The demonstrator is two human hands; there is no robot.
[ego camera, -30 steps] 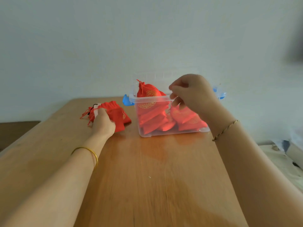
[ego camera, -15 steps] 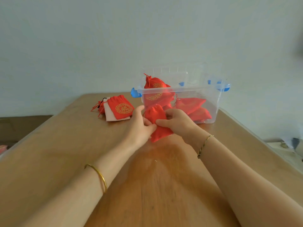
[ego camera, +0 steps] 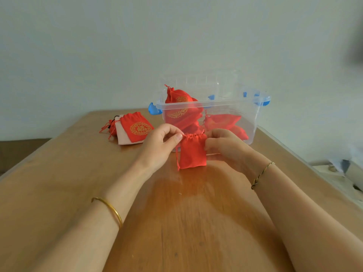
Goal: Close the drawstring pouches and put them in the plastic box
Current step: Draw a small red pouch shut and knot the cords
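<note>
The red pouch (ego camera: 193,154), crumpled before, was now flat. The left hand (ego camera: 159,146) pinched its cord at the top corner; the right hand (ego camera: 225,146) gripped the opposite edge. It hung over the table (ego camera: 176,222), just before the plastic box (ego camera: 216,104).

A brown wooden bench (ego camera: 176,222) with a glossy top and visible grain fills the lower part of the view, narrowing toward a plain pale wall (ego camera: 117,46) behind it; left of the bench, lower down, lies a darker brown surface (ego camera: 21,152); past the bench's right edge sits pale, blurred clutter (ego camera: 337,173) with a blue-grey piece in it; a dark blurred shape (ego camera: 357,36) cuts the upper right edge.
</note>
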